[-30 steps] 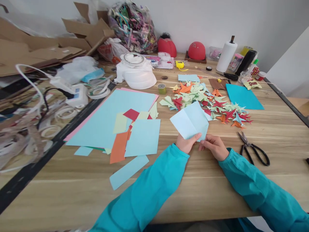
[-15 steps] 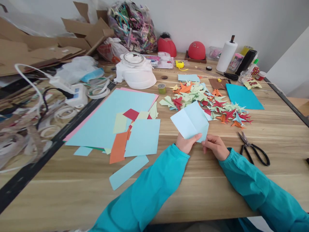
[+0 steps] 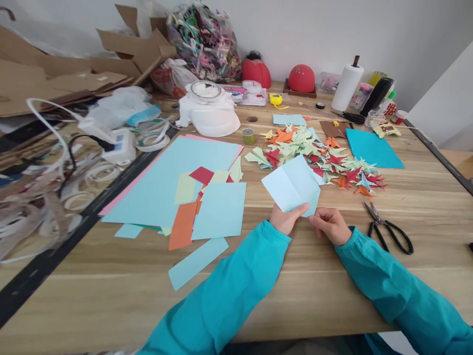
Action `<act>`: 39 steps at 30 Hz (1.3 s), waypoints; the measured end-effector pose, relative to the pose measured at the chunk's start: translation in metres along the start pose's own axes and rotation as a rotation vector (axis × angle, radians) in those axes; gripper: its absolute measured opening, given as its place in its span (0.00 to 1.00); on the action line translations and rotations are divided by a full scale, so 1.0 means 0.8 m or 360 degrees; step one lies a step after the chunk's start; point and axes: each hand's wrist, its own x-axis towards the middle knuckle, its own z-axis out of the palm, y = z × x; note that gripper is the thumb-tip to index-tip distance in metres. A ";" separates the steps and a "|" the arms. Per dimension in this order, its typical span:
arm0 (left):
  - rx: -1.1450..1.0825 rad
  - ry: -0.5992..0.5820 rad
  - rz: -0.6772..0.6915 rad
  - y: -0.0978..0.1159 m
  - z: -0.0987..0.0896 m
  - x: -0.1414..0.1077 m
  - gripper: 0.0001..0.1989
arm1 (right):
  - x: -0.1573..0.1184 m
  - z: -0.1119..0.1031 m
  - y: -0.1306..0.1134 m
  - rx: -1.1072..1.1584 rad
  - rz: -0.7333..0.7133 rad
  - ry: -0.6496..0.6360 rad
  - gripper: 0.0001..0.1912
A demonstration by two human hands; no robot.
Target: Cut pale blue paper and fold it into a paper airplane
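Observation:
A light blue paper sheet (image 3: 290, 183) with creases across it is held up over the wooden table. My left hand (image 3: 286, 218) grips its lower edge, thumb on top. My right hand (image 3: 329, 224) has its fingers closed at the sheet's lower right corner; whether they pinch the paper is too small to tell. Behind the sheet lies a pile of folded paper stars and cranes (image 3: 295, 143) in green, red, orange and blue. To the left, a light blue square (image 3: 220, 209) rests beside an orange piece (image 3: 181, 227) and a light blue strip (image 3: 198, 264).
Black-handled scissors (image 3: 386, 227) lie right of my right hand. Large blue sheets (image 3: 148, 192) cover the left-centre. Farther back are a green spool (image 3: 248, 136), a teal sheet (image 3: 375, 148) and a white roll (image 3: 347, 86). Cables and a power strip (image 3: 120, 146) sit at left.
The fingers of my right hand have shifted slightly at the paper's corner. The sheet and my left hand stay almost the same.

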 end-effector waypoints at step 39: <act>-0.0006 -0.0223 0.0063 0.006 0.001 -0.005 0.16 | 0.009 0.002 0.008 0.0135 -0.0156 0.0294 0.13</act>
